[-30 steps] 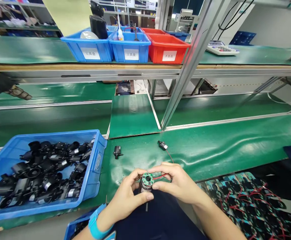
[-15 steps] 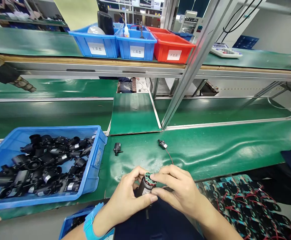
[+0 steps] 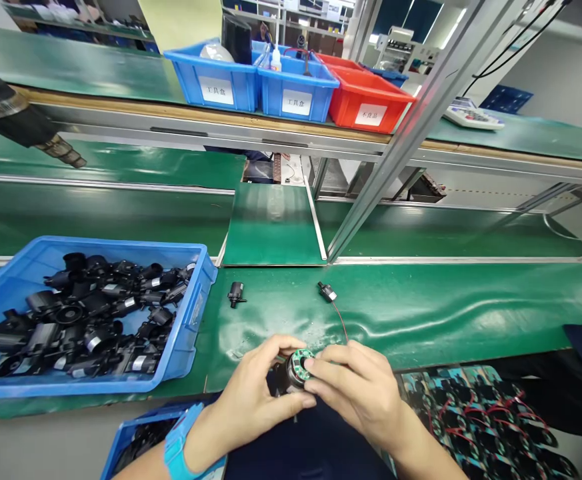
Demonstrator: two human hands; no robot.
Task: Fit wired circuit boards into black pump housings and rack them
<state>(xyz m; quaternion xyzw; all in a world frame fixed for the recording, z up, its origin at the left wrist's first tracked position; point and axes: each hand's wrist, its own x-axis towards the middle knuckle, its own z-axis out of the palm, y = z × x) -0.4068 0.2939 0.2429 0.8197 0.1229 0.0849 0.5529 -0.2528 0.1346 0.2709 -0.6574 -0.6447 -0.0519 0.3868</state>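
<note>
My left hand (image 3: 258, 383), with a blue band at the wrist, is wrapped round a black cylindrical part (image 3: 283, 379). A green ring-shaped circuit board (image 3: 301, 364) sits at the end of that part and faces up and to the right. The fingertips of my right hand (image 3: 355, 380) are pressed together at the board; anything between them is too hidden to tell. A black part with a red wire (image 3: 327, 292) lies beyond my right hand. Another small black part (image 3: 236, 294) lies on the green work surface (image 3: 281, 313).
A blue bin (image 3: 198, 300) full of black parts stands at the left. Boards with red wires (image 3: 481, 413) lie at lower right. A hot-air tool (image 3: 25, 123) hangs at upper left. Blue and red boxes (image 3: 371, 100) stand on the shelf beside a metal post (image 3: 395, 150).
The black part in my left hand has tilted, so its circuit board shows more fully. The whole view has shifted slightly.
</note>
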